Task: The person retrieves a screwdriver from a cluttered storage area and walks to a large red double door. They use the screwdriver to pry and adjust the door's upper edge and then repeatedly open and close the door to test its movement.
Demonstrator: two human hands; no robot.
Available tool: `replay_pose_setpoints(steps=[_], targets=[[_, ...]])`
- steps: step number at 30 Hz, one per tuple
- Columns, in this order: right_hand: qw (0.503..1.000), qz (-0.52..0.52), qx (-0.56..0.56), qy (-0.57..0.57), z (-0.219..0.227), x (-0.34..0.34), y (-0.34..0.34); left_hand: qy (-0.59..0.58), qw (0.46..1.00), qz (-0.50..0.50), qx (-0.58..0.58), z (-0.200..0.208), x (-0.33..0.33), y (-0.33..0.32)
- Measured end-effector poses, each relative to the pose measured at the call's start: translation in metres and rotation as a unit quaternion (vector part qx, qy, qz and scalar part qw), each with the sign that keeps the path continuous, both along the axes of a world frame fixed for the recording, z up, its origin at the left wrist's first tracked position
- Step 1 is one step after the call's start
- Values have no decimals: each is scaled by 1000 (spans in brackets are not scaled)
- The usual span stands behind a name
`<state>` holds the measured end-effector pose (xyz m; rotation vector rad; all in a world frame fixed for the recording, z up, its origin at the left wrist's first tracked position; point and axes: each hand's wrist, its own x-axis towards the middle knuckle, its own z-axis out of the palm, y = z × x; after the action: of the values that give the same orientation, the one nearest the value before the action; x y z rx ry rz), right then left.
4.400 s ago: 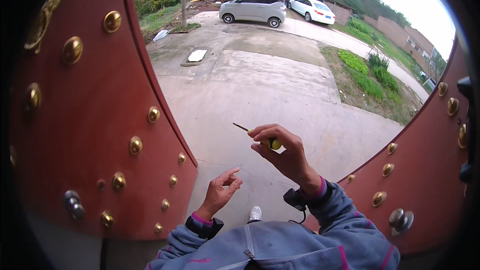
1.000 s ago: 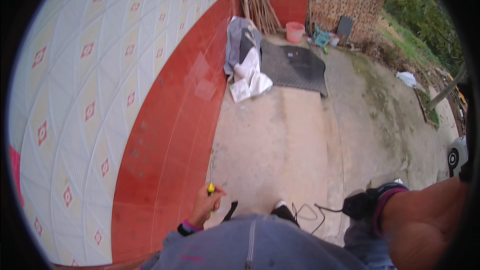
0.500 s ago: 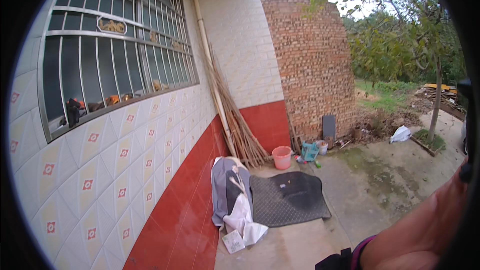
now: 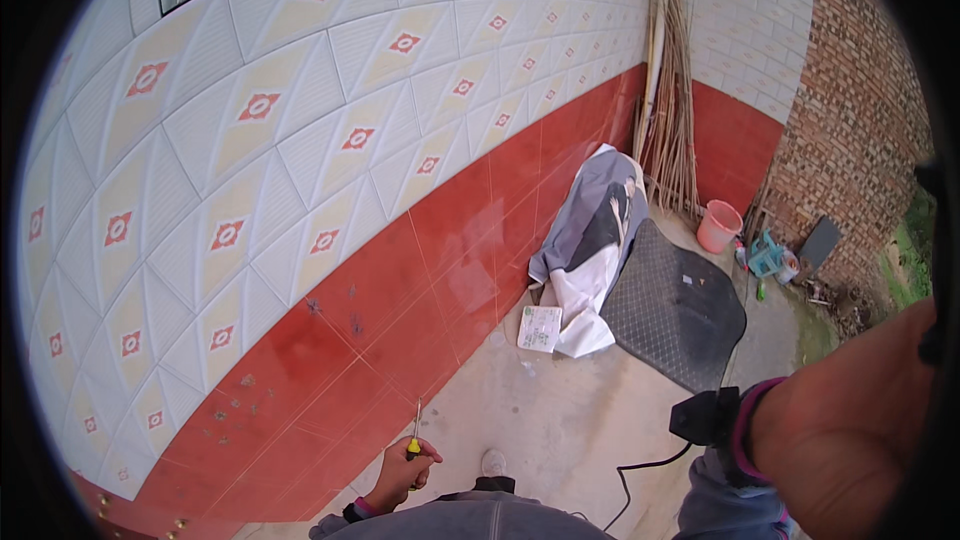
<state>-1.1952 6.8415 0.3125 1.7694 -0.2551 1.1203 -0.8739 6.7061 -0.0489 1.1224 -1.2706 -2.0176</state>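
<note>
In the lower middle, my left hand (image 4: 398,472) is closed around the yellow-and-black handle of a screwdriver (image 4: 414,446). Its thin metal shaft points up and away, toward the base of the red-tiled wall (image 4: 400,310); I cannot tell whether the tip touches the tiles. Close to the camera at the right rises my right hand (image 4: 840,430), blurred and large. A purple band and a black wrist device (image 4: 705,418) with a cable circle that wrist. The right fingers are out of sight past the picture's edge.
Against the wall lies a grey printed sheet (image 4: 585,220) beside a black mat (image 4: 675,305). A small white printed box (image 4: 540,328) sits by the sheet. Farther back are a pink bucket (image 4: 719,227), bundled sticks (image 4: 672,90) and a turquoise container (image 4: 767,256). My shoe (image 4: 493,462) is on the concrete.
My view has swung down and to the left. My left hand with the screwdriver has come into sight, along with my legs and shoe. The right arm stays raised at the right.
</note>
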Motion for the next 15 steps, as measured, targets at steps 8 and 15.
replay_pose_setpoints(steps=[8, 15], targets=[[994, -35, -53, -86, 56, -58, -127, -12, 999, 26, -37, 27, -81, -128], [967, 33, 70, -242, 74, -129, -272, -30, 984, 143, -103, 38, -126, -167]])
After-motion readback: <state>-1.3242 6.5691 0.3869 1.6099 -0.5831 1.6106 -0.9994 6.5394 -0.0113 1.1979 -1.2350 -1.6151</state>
